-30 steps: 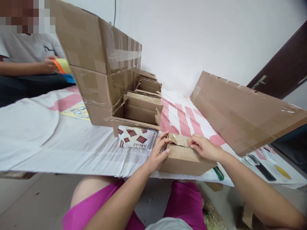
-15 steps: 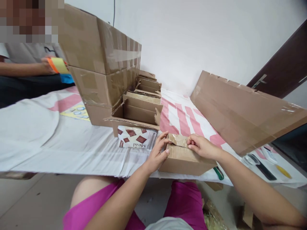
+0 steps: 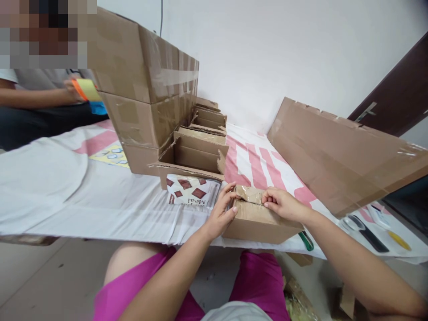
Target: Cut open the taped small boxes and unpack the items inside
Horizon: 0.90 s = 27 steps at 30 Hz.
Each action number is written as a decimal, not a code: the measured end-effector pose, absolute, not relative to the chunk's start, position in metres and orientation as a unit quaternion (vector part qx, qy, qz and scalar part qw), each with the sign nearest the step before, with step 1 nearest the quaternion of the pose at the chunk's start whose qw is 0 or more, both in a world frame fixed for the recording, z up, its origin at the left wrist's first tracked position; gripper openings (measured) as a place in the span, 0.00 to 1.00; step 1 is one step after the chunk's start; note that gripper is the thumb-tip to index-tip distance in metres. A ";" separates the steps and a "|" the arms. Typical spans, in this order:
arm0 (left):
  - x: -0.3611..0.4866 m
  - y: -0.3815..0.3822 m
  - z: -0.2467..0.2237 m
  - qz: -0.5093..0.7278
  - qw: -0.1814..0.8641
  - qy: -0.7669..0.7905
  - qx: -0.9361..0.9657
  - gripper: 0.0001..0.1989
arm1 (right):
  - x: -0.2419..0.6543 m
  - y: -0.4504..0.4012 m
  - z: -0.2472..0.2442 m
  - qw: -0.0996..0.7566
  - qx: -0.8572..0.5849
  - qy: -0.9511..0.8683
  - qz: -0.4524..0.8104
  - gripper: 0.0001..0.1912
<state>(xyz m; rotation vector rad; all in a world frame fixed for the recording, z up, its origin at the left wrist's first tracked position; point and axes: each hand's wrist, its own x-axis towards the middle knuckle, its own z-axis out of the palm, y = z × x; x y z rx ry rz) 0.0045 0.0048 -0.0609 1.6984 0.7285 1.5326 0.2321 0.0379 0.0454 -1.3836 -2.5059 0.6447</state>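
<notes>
A small cardboard box (image 3: 264, 229) sits at the front edge of the cloth-covered table, with crumpled brown tape on its top flap (image 3: 250, 195). My left hand (image 3: 223, 211) grips the left end of this box, thumb at the near corner and fingers at the far one. At the flap's right side, my right hand (image 3: 279, 204) is closed in a pinch on the torn, taped edge. A white packet with brown squares printed on it (image 3: 192, 191) lies left of my left hand, against an open cardboard box (image 3: 192, 171).
Stacked taped cartons (image 3: 129, 116) stand at the left, several open boxes (image 3: 209, 120) behind. A large cardboard panel (image 3: 341, 156) leans at right. Near my right forearm lie a green-handled tool (image 3: 306, 240), a black-handled item (image 3: 371, 234) and a yellow object (image 3: 399, 240). A co-worker's hand (image 3: 74, 87) holds tape rolls (image 3: 87, 89).
The whole view has shifted slightly to the left, so things appear a little further right. Both hands keep nearly the same hold on the box and flap.
</notes>
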 end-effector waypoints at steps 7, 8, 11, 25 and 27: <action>0.004 0.006 -0.061 0.595 0.362 0.277 0.663 0.20 | 0.230 0.038 0.052 0.102 -0.417 -0.881 0.198 0.14; 0.004 0.006 -0.061 0.595 0.361 0.276 0.662 0.20 | 0.229 0.038 0.053 0.086 -0.410 -0.887 0.195 0.12; 0.004 0.006 -0.062 0.597 0.362 0.278 0.660 0.20 | 0.228 0.042 0.056 0.059 -0.405 -0.893 0.187 0.10; 0.004 0.005 -0.061 0.592 0.362 0.285 0.662 0.20 | 0.223 0.041 0.056 0.049 -0.448 -0.871 0.198 0.08; 0.004 0.004 -0.060 0.590 0.363 0.286 0.662 0.20 | 0.227 0.041 0.052 0.083 -0.464 -0.858 0.206 0.09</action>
